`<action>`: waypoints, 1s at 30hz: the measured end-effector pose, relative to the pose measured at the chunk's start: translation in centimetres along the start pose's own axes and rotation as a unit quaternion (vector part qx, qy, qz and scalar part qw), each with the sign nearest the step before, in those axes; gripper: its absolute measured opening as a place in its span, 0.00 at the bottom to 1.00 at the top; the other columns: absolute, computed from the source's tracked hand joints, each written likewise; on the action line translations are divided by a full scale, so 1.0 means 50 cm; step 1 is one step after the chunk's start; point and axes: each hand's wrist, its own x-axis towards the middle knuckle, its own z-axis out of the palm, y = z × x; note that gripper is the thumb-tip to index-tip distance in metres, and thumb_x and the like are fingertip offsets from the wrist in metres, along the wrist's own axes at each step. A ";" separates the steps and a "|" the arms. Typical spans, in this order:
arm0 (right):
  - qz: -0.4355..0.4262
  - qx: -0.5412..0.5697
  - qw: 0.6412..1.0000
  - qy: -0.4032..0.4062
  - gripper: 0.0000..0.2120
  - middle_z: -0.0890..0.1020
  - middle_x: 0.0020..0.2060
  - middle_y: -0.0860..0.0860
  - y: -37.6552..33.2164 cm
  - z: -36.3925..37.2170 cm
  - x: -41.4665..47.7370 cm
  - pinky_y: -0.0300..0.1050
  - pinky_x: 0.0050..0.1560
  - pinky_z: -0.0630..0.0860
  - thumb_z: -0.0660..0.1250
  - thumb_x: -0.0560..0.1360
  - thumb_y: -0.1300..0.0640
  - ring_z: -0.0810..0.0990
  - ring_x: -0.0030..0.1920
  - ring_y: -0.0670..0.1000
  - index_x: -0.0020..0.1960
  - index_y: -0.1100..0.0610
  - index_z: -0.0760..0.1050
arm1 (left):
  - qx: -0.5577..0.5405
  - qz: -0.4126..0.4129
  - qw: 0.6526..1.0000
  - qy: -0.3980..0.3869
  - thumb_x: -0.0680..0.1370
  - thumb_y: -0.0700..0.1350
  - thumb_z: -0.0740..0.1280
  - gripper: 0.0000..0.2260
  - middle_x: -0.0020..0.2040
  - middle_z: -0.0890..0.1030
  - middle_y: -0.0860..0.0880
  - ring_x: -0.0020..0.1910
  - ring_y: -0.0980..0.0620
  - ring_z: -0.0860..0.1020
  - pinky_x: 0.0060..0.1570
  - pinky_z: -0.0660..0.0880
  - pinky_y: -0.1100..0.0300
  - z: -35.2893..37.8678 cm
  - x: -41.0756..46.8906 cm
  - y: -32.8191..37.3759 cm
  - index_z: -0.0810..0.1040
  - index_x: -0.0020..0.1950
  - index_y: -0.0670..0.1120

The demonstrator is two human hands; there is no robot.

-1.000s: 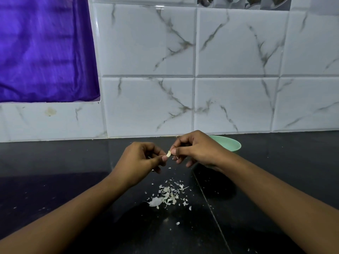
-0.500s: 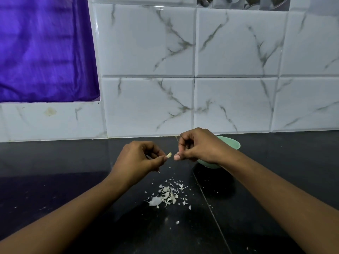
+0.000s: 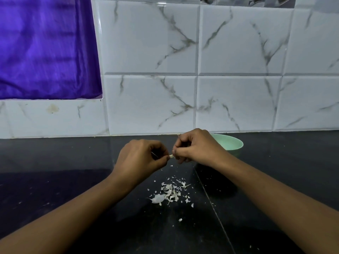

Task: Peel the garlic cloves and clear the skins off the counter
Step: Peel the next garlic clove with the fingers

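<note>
A small pale garlic clove [image 3: 171,156] shows between my two hands, above the black counter [image 3: 55,180]. My left hand [image 3: 141,160] pinches it between thumb and curled fingers. My right hand [image 3: 194,147] has its fingertips curled onto the clove's other end. Directly below the hands, a loose pile of white garlic skins [image 3: 169,192] lies on the counter, with small flakes scattered around it. A pale green bowl [image 3: 232,143] stands behind my right hand, partly hidden by it; its contents cannot be seen.
A white marble-patterned tile wall [image 3: 201,70] rises at the counter's back edge. A purple cloth [image 3: 45,46] hangs at the upper left. A seam in the counter [image 3: 216,217] runs diagonally under my right forearm.
My right hand drew a little away from the clove half a second ago and has now closed back onto it. The left hand and the skin pile have stayed put.
</note>
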 end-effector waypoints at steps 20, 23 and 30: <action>0.099 0.149 0.983 -0.048 0.06 0.82 0.39 0.49 0.018 -0.003 0.009 0.40 0.35 0.77 0.66 0.76 0.63 0.82 0.39 0.44 0.49 0.53 0.78 | -0.081 -0.011 0.995 0.062 0.70 0.48 0.75 0.03 0.32 0.82 0.61 0.32 0.63 0.80 0.34 0.73 0.67 0.009 0.001 -0.030 0.83 0.38 0.53; 0.044 0.125 0.990 -0.043 0.07 0.83 0.38 0.47 0.016 -0.005 0.009 0.39 0.36 0.76 0.69 0.74 0.62 0.82 0.40 0.44 0.49 0.51 0.80 | -0.146 -0.072 0.986 0.026 0.71 0.45 0.74 0.03 0.31 0.83 0.56 0.32 0.61 0.81 0.33 0.72 0.71 0.013 0.003 -0.023 0.83 0.38 0.49; -0.010 0.202 0.979 0.000 0.09 0.82 0.34 0.49 0.020 0.017 0.012 0.39 0.37 0.77 0.72 0.71 0.67 0.83 0.39 0.48 0.42 0.53 0.79 | -0.395 -0.205 0.895 -0.036 0.74 0.39 0.70 0.03 0.35 0.84 0.46 0.33 0.52 0.83 0.31 0.76 0.65 0.011 0.011 -0.004 0.80 0.40 0.43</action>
